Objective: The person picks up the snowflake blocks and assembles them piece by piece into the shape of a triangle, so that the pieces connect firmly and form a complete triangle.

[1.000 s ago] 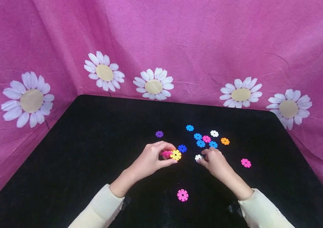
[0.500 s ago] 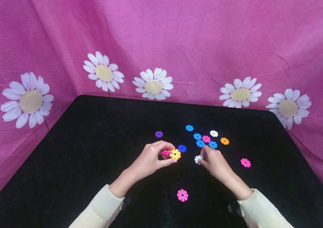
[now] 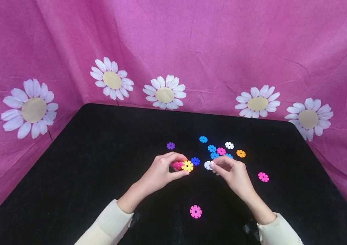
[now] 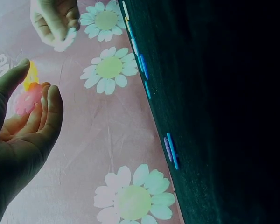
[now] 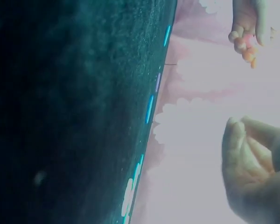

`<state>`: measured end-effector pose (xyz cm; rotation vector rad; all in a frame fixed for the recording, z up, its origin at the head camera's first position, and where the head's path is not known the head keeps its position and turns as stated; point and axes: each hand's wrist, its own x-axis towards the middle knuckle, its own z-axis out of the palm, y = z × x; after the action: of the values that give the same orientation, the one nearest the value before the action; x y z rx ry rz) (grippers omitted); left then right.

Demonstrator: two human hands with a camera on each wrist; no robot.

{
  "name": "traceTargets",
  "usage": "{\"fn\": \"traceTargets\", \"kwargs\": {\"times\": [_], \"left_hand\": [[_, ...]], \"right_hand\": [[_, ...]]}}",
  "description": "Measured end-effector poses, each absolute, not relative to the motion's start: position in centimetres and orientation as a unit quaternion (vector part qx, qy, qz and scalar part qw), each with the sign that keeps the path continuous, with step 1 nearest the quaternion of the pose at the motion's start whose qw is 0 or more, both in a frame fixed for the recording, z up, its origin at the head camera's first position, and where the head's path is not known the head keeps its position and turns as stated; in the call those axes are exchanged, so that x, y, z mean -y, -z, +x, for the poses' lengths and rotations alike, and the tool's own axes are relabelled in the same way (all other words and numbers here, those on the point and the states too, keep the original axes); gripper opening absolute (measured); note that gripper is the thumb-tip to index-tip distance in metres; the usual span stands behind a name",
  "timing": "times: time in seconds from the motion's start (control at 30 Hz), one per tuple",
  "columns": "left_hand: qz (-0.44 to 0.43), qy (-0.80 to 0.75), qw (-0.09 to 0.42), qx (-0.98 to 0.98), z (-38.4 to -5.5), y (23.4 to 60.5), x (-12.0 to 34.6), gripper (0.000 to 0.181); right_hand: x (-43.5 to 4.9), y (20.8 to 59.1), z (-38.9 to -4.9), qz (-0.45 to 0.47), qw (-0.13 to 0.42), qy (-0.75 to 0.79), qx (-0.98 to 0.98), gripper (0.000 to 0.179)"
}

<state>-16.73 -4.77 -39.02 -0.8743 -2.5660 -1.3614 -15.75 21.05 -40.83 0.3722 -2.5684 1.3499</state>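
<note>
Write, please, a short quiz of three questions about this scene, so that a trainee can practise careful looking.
1. Multiple choice: what colour is the piece that the right hand pinches?
A) orange
B) white
C) purple
2. True or false: in the head view, a gap separates that piece from the yellow notched disc in the left hand.
3. Fill in: on the black table, the piece that lies lowest in the head view is a ____.

Key
1. B; it is the white notched disc.
2. True; the two pieces do not touch.
3. pink notched disc.
</note>
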Motion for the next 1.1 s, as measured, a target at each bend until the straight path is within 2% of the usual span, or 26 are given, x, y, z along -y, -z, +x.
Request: {"fn": "traceTargets", "kwargs": {"times": [0.27, 0.77, 1.1], "left_hand": [[-0.280, 0.450, 0.063, 0.846, -16.6, 39.0, 4.5, 0.035], [-0.289, 0.459, 0.062, 0.838, -16.7, 38.8, 4.3, 0.035], [-0.282, 0.468, 0.053, 0.835, -16.8, 38.6, 4.2, 0.036]], "right_hand": [[-19.9, 40.7, -14.9, 0.181, 0.153, -0.512, 0.826, 0.017], [-18.7, 40.8, -14.6, 0.199, 0.140, -0.527, 0.814, 0.017], [-18.3, 40.7, -14.5, 0.210, 0.166, -0.514, 0.815, 0.017]]}}
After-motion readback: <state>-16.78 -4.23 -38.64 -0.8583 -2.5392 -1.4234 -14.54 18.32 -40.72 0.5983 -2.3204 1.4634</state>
